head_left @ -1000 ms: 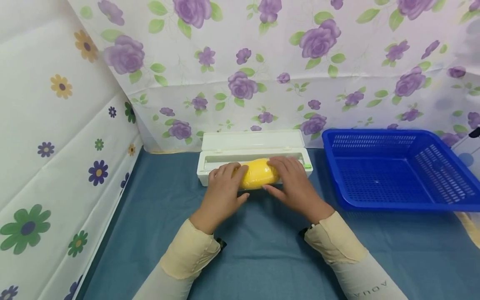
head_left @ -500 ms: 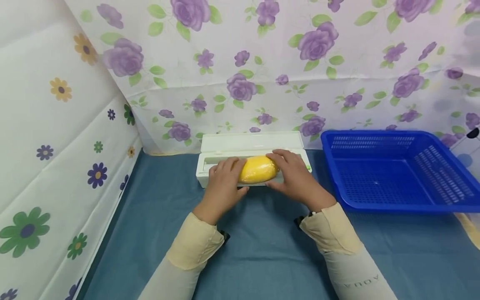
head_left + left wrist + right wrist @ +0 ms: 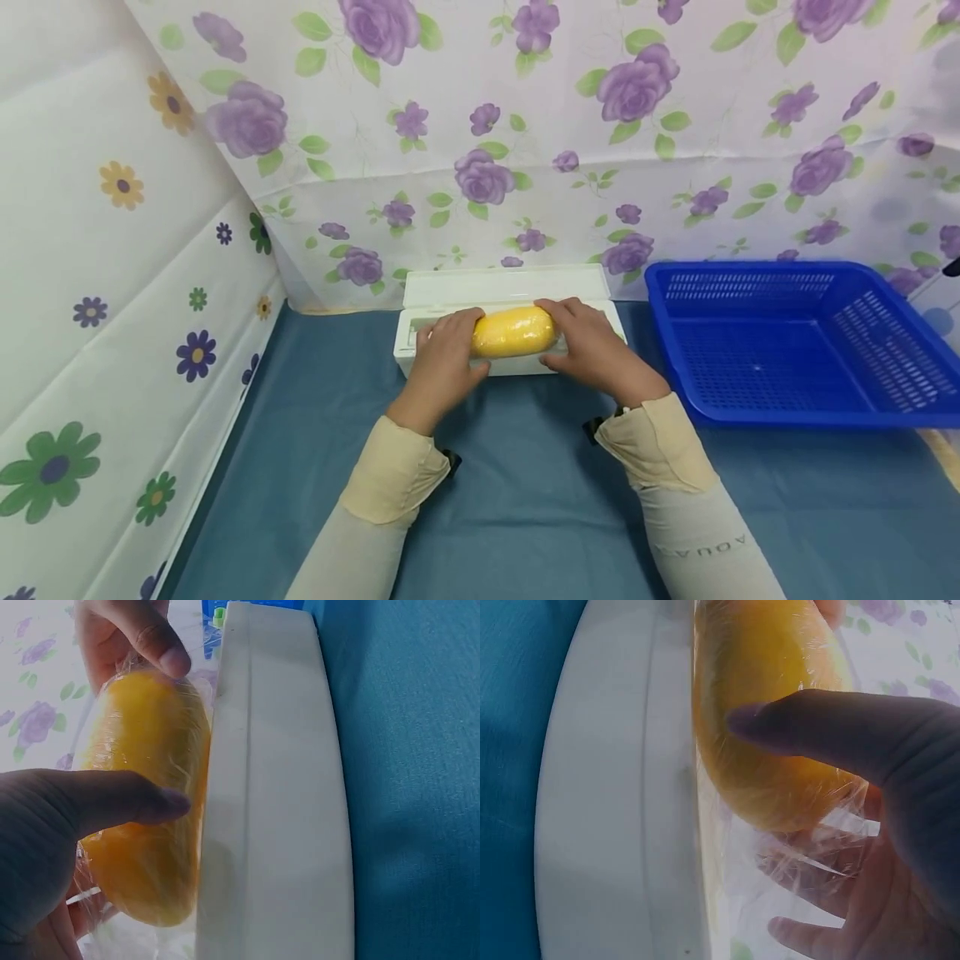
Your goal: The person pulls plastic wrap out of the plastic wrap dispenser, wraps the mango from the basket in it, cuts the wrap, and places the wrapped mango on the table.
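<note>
You grip the yellow wrapped object [image 3: 513, 332] between left hand [image 3: 444, 357] and right hand [image 3: 596, 346], over the open white box [image 3: 517, 367]. Shift: slightly farther than half a second ago, baring more box front; suggests lifting or rolling.

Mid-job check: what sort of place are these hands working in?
Probably a makeshift indoor work corner: flower-printed sheeting rises behind a cloth-covered table, where an open white box and a blue basket sit.
</note>
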Motion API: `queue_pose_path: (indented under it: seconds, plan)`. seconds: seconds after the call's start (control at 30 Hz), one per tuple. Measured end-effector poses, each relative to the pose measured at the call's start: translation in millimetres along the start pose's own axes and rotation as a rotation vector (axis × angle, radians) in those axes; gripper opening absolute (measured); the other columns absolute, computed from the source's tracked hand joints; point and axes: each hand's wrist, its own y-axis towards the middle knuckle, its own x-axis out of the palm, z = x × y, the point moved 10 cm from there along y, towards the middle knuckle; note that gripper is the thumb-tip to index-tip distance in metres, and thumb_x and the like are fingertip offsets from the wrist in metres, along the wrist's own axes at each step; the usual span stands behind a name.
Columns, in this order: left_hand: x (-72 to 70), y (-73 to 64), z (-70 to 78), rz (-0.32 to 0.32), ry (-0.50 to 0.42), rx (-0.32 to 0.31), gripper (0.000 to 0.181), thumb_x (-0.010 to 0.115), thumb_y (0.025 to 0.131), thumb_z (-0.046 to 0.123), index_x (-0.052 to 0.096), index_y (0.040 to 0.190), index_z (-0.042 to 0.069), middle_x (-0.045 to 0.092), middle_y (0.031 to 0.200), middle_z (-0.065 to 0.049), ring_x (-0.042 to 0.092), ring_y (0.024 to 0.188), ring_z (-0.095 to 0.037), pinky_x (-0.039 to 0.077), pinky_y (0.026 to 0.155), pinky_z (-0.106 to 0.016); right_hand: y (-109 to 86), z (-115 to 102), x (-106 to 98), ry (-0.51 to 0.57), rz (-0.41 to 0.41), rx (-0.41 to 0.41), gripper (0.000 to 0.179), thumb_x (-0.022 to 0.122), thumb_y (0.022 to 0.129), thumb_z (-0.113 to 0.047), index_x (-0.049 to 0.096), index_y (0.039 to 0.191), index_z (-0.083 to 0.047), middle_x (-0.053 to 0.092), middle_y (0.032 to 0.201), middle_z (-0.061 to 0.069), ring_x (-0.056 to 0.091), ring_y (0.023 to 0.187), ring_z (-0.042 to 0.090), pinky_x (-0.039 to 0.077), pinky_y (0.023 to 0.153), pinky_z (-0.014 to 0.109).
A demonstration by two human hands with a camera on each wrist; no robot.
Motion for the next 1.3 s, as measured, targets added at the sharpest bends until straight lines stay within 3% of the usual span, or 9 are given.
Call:
queue_pose_path:
  seconds: [0.33, 0.63, 0.9, 1.03, 1.3]
  plan:
    - [-4.0, -0.5, -7.4, 0.038, -0.026, 0.055, 0.070, 0.084, 0.084, 0.023, 0.050, 0.146, 0.018, 0.057, 0.143, -0.008, 0.053, 0.133, -0.028, 0.035, 0.111, -0.057, 1.3, 3, 3, 0.039, 0.014, -0.027, 0.079, 0.081, 0.086, -0.019, 0.041, 0.154, -0.013, 0.057, 0.136, 0.019, 0.056, 0.124, 0.038, 0.035, 0.114, 0.059]
    - [-6.1, -1.5, -14.4, 0.021, -0.042, 0.073, 0.068, 0.082, 0.086, 0.026, 0.051, 0.147, 0.024, 0.062, 0.134, -0.010, 0.056, 0.128, -0.029, 0.037, 0.111, -0.056, 1.2, 7, 5, 0.044, 0.022, -0.028, 0.077, 0.079, 0.087, -0.013, 0.042, 0.154, -0.016, 0.057, 0.137, 0.019, 0.055, 0.125, 0.039, 0.037, 0.113, 0.060]
    - [-5.3, 1.5, -13.1, 0.063, -0.022, 0.097, 0.064, 0.083, 0.086, 0.025, 0.054, 0.142, 0.019, 0.065, 0.128, -0.011, 0.060, 0.120, -0.028, 0.039, 0.105, -0.054, 1.3, 5, 1, 0.006, 0.062, -0.066, 0.074, 0.081, 0.086, -0.014, 0.045, 0.150, -0.017, 0.064, 0.135, 0.016, 0.060, 0.122, 0.039, 0.039, 0.112, 0.060]
    - [-10.0, 2.5, -13.2, 0.089, -0.042, 0.086, 0.063, 0.085, 0.084, 0.026, 0.056, 0.139, 0.014, 0.065, 0.128, -0.011, 0.060, 0.120, -0.028, 0.038, 0.108, -0.053, 0.7, 3, -3, -0.008, 0.090, -0.084, 0.072, 0.082, 0.085, -0.014, 0.047, 0.149, -0.016, 0.066, 0.132, 0.015, 0.061, 0.117, 0.037, 0.043, 0.109, 0.057]
    - [-21.4, 2.1, -11.5, 0.125, -0.074, 0.078, 0.060, 0.086, 0.082, 0.026, 0.060, 0.135, 0.012, 0.063, 0.125, -0.011, 0.061, 0.116, -0.028, 0.038, 0.108, -0.054, 3.1, 2, -8, -0.023, 0.147, -0.105, 0.072, 0.082, 0.085, -0.015, 0.048, 0.148, -0.018, 0.065, 0.133, 0.012, 0.060, 0.121, 0.035, 0.040, 0.111, 0.058]
